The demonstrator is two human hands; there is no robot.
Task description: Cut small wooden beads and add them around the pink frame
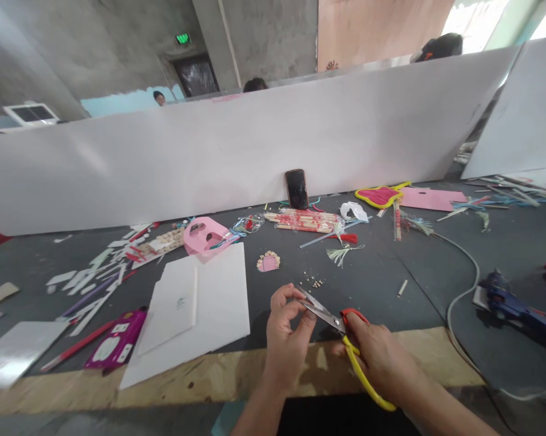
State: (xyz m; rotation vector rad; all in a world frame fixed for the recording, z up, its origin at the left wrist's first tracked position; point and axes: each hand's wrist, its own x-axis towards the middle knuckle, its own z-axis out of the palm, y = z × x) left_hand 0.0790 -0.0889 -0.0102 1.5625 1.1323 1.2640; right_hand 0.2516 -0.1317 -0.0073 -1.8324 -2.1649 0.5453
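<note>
My right hand (pixel 377 348) is closed round the red and yellow handles of a pair of scissors (pixel 325 313). The blades point left and stand slightly apart. At their tips my left hand (pixel 288 327) has its fingers pinched together; whatever is between them is too small or hidden to make out. Just beyond the blades, small pale cut bits (pixel 317 283) lie scattered on the dark table. Farther back sits a small pink piece (pixel 268 263) edged with similar pale bits. A short pale stick (pixel 402 288) lies to the right of the scissors.
White sheets (pixel 222 303) and a purple package (pixel 118 339) lie at left. Wrapped chopstick-like sticks (pixel 304 220) lie before a phone (pixel 297 188) leaning on the white partition (pixel 254 145). A blue glue gun (pixel 518 303) and pale cable (pixel 454 303) occupy the right side.
</note>
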